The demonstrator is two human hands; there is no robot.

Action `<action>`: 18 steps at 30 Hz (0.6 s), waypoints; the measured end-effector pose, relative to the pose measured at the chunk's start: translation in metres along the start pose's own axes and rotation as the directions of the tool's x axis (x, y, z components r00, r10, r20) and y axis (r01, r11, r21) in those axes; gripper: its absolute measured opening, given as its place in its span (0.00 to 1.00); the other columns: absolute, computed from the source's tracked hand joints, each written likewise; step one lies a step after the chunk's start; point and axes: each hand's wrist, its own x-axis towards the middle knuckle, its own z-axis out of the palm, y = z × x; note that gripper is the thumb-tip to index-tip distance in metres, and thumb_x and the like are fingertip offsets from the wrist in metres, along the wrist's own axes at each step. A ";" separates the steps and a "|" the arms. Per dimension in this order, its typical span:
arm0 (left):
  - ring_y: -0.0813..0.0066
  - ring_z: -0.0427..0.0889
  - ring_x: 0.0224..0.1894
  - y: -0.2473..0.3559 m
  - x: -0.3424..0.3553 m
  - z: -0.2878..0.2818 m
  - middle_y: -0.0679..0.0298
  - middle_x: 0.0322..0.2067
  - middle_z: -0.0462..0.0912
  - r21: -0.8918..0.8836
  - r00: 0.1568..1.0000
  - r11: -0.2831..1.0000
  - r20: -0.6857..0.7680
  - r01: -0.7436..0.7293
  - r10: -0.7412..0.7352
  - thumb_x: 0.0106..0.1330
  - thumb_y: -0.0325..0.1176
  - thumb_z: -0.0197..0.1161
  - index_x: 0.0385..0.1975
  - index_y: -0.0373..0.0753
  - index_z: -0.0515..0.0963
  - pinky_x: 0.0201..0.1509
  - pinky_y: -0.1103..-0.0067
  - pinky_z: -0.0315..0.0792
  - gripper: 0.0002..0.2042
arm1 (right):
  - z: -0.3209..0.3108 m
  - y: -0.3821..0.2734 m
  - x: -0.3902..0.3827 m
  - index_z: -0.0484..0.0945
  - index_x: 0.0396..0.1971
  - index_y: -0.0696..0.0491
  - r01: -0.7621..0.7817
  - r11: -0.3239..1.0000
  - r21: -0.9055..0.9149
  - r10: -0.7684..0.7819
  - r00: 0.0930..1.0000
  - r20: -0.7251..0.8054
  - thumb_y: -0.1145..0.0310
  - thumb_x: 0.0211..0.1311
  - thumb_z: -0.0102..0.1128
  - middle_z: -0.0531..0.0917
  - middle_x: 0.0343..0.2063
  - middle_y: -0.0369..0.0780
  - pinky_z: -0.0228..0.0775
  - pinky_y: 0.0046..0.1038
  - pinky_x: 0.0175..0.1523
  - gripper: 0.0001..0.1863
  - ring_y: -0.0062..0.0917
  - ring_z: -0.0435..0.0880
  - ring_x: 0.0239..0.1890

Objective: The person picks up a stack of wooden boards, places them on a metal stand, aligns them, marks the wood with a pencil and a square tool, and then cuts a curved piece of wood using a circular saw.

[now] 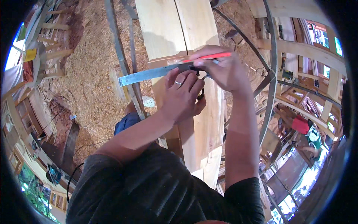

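Note:
My left hand (181, 93) grips the dark handle of a metal try square, its fingers wrapped round it on the pale wooden boards (207, 134). The steel blade (143, 75) lies crosswise, reaching past the boards' left edge. My right hand (220, 71) holds a red pencil (224, 55) along the blade's far edge, just beside my left hand. A narrow brown strip of wood (160, 59) lies across the boards under the pencil and square. The handle is partly hidden by my fingers.
Metal rails (123, 56) flank the boards. Wood shavings (85, 44) cover the ground. At the left is stacked wooden furniture (54, 55) with a yellow container (29, 55). A co-worker in red shorts (300, 124) is at the right, among timber frames (302, 46).

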 end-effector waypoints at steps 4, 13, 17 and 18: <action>0.63 0.76 0.60 0.000 0.000 0.000 0.62 0.48 0.80 0.008 1.000 1.000 0.024 0.007 -0.007 0.47 0.38 0.73 0.42 0.46 0.80 0.72 0.57 0.58 0.20 | -0.001 0.011 -0.002 0.89 0.40 0.58 -0.017 0.991 0.135 0.020 1.000 -0.018 0.74 0.64 0.68 0.90 0.35 0.41 0.79 0.27 0.46 0.07 0.22 0.87 0.38; 0.60 0.75 0.60 0.001 0.001 0.001 0.61 0.48 0.79 -0.002 0.998 1.000 0.054 -0.021 0.021 0.49 0.40 0.72 0.42 0.45 0.79 0.73 0.54 0.56 0.19 | -0.004 0.003 0.000 0.89 0.37 0.57 0.023 0.999 -0.028 -0.024 0.999 -0.028 0.67 0.63 0.70 0.90 0.32 0.41 0.79 0.27 0.44 0.09 0.24 0.88 0.35; 0.61 0.75 0.60 0.001 0.000 0.001 0.62 0.49 0.79 -0.007 0.999 1.000 0.052 -0.011 0.012 0.50 0.41 0.72 0.42 0.45 0.79 0.73 0.54 0.55 0.19 | -0.017 -0.010 -0.009 0.88 0.37 0.58 0.033 0.987 -0.158 -0.049 0.994 -0.101 0.70 0.63 0.68 0.90 0.32 0.42 0.79 0.26 0.43 0.08 0.24 0.88 0.35; 0.61 0.75 0.60 0.001 -0.002 0.001 0.62 0.49 0.79 -0.011 0.998 1.000 0.056 -0.016 0.016 0.50 0.41 0.72 0.42 0.45 0.79 0.73 0.54 0.55 0.19 | -0.009 -0.013 -0.008 0.88 0.37 0.58 0.029 0.987 -0.158 -0.046 0.993 -0.107 0.70 0.63 0.68 0.90 0.32 0.42 0.79 0.26 0.43 0.08 0.24 0.88 0.35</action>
